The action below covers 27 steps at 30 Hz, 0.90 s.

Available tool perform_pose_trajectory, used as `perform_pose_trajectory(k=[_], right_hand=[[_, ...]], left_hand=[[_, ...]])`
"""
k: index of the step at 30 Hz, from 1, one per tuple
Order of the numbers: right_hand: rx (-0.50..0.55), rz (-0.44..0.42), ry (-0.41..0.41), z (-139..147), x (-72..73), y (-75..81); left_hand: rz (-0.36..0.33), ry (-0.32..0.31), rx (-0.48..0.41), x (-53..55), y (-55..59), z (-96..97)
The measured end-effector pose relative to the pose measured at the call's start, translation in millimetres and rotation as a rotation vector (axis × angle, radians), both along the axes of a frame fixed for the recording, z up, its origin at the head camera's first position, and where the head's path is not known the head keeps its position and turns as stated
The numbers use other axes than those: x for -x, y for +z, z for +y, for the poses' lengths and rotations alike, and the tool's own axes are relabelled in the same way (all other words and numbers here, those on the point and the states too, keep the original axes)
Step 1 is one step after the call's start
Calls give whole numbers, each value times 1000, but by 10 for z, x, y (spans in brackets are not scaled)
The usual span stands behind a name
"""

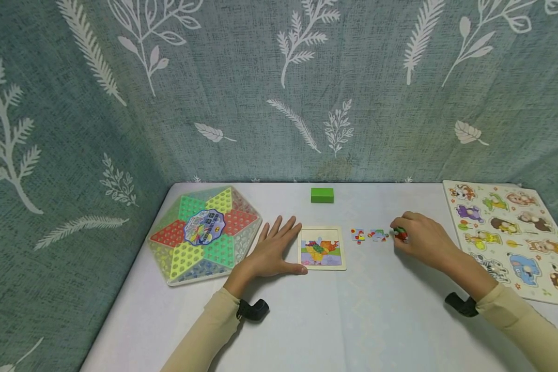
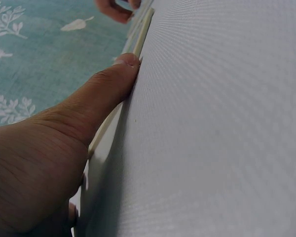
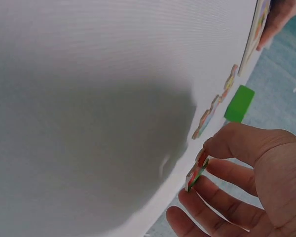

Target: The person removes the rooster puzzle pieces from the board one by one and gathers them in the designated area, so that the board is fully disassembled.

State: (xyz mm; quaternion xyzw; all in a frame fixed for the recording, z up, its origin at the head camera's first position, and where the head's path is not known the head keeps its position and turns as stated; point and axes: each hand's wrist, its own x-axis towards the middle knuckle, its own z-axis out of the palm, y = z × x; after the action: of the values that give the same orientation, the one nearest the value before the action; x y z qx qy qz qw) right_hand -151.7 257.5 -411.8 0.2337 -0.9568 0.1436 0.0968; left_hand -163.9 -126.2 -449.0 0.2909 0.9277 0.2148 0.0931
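My right hand [image 1: 423,242] pinches a small red and green jigsaw piece [image 3: 197,170] between thumb and fingertips, at the right end of a short row. Two more jigsaw pieces lie in that row on the table, one with yellow and red [image 1: 358,235] and one mostly blue [image 1: 377,235]. To their left is a wooden puzzle tray [image 1: 343,253], its lower part filled with a colourful bird picture and its upper strip bare. My left hand [image 1: 270,254] lies with fingers spread along the tray's left side, the thumb [image 2: 119,74] against its near edge.
A green block [image 1: 322,195] sits behind the tray. At the left lies a hexagonal Chinese checkers board [image 1: 234,252] under a clear cover. An animal puzzle board [image 1: 511,243] lies at the right, beside my right forearm. A patterned curtain [image 1: 242,93] hangs behind the table.
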Motion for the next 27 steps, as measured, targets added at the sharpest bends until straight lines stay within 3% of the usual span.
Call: perform_pose_trajectory(k=[15, 27], right_hand=[[5, -79, -9, 12, 44, -70], [-8, -79, 2, 8, 61, -76]], left_hand=[[-5, 3, -1, -14, 12, -1], [-9, 7, 5, -16, 16, 3]])
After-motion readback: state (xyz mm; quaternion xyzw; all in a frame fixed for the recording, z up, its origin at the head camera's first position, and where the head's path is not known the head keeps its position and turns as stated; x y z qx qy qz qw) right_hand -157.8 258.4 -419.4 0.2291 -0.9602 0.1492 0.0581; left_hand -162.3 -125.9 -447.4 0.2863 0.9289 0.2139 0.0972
